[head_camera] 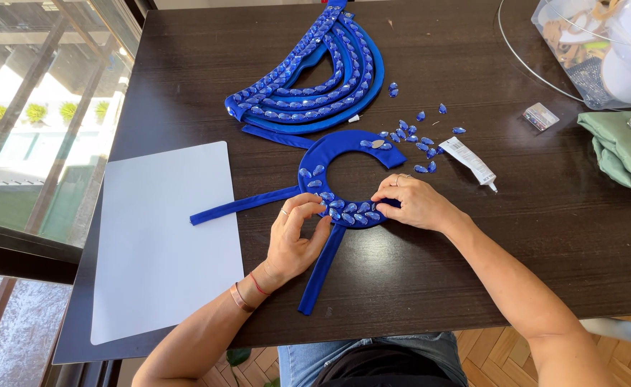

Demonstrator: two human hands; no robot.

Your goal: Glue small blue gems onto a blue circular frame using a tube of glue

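Several loose gems beside glue tube.

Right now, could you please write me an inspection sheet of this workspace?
Surface: dark wooden table, white sheet at its left.
Job's things: blue ring-shaped fabric piece with straps, part covered in blue gems; loose gems beside it.
Clutter: glue tube, larger gem-covered blue piece, green cloth, clear box, small packet.
Grippers: left hand and right hand rest on the ring; fingers pressing the gems.
Cables: thin wire loop.
Surroundings: window at left, parquet floor.
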